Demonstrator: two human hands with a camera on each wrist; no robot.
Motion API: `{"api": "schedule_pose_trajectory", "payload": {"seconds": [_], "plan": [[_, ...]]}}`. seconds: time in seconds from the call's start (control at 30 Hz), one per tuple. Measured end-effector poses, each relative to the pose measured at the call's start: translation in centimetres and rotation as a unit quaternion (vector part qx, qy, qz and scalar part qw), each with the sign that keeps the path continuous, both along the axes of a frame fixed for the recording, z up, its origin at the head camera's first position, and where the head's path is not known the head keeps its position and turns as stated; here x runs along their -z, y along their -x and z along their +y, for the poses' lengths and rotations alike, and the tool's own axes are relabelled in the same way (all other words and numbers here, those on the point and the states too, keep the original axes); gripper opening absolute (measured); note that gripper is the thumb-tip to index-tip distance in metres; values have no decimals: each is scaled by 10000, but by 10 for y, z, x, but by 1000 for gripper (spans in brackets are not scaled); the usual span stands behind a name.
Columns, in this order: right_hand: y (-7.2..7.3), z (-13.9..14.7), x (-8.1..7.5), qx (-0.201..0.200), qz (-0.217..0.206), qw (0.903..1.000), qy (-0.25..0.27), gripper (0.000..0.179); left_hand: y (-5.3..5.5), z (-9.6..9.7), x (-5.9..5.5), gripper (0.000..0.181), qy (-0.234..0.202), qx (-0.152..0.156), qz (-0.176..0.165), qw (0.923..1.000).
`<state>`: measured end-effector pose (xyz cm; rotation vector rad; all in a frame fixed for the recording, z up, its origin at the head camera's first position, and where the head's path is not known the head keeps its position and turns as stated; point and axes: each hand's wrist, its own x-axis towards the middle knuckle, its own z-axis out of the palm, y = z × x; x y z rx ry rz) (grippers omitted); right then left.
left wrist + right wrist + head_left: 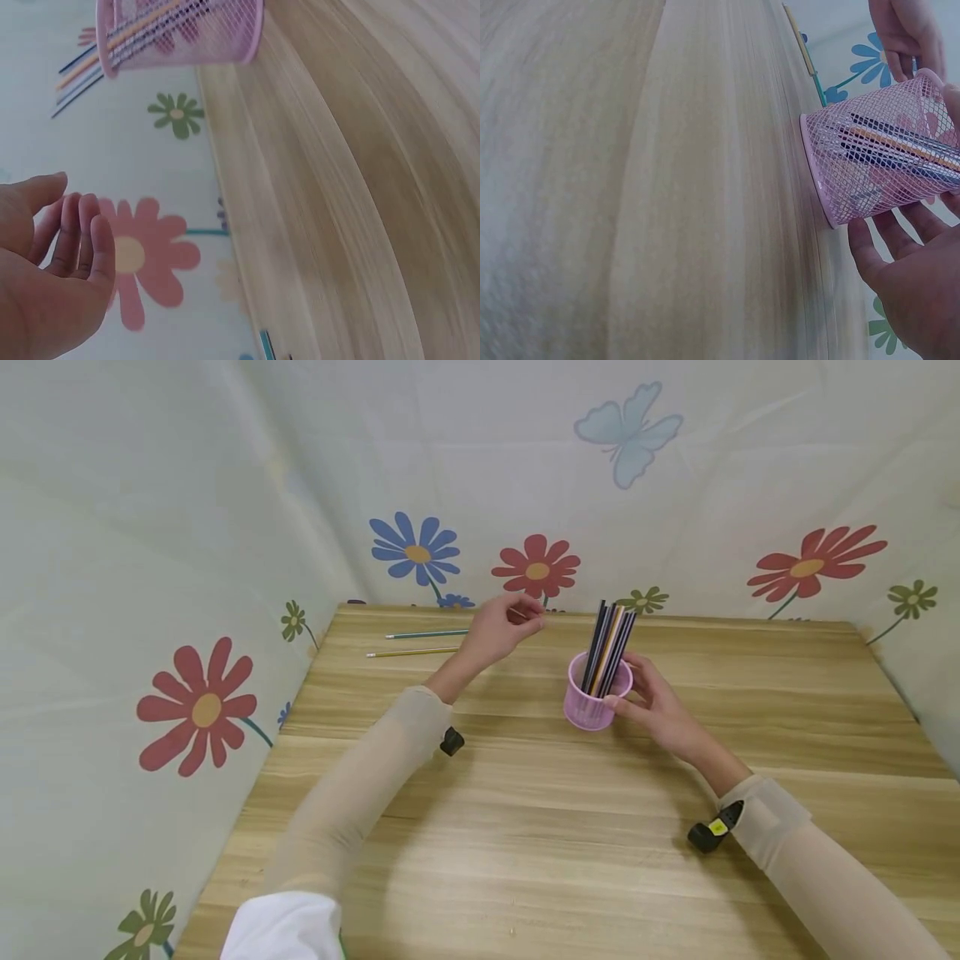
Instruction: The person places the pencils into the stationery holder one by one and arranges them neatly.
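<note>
A pink mesh pen cup stands upright on the wooden table, with several pencils leaning in it, mostly dark and one orange. My right hand grips the cup from its right side, thumb at the front and fingers behind. To the left of the cup, my left hand hovers near the table's far edge, fingers loosely bent and nothing in them, as the left wrist view also shows. A green pencil and a yellow pencil lie side by side left of that hand, their right ends hidden behind it.
The wooden table ends at the back and left against a white cloth printed with flowers and a butterfly. Dark cameras are strapped to both wrists, over beige sleeves.
</note>
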<state>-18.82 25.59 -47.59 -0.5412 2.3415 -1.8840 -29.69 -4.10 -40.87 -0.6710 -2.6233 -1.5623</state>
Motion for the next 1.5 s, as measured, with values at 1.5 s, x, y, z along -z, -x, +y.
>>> {"api": "schedule_pose_trajectory", "payload": {"seconds": [1.5], "plan": [[-2,1,-4,-51,-68,9998,-179,71,35,-118,65,32,1077,-876,-857,9866]]}}
